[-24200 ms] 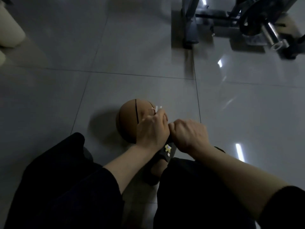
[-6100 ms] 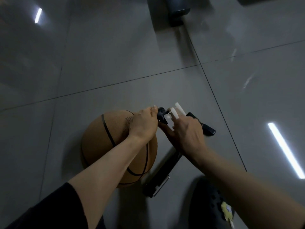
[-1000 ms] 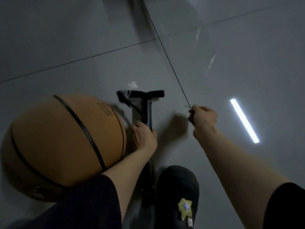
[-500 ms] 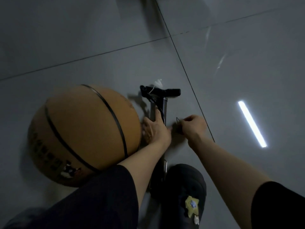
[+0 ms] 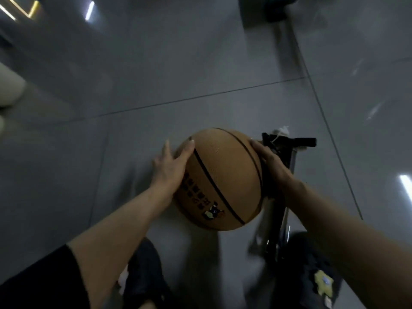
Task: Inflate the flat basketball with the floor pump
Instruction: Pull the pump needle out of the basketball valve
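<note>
Straight, spread fingers of the left hand (image 5: 171, 166) press the left side of the basketball (image 5: 220, 179); the right hand (image 5: 270, 166) cups its right side, fingers only lightly bent. The round ball sits between both palms above the grey tiled floor (image 5: 156, 70). Just right of it stands the black pump (image 5: 287, 166), with a dark shoe (image 5: 316, 275) at its base.

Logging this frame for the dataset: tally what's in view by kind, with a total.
Basketball: 1, held between both hands
Floor pump: 1, on the floor right of the ball
Hands: 2, left hand and right hand, each pressed on one side of the ball
Dark shoes: 2, left shoe and right shoe with a yellow charm
Total: 6
</note>
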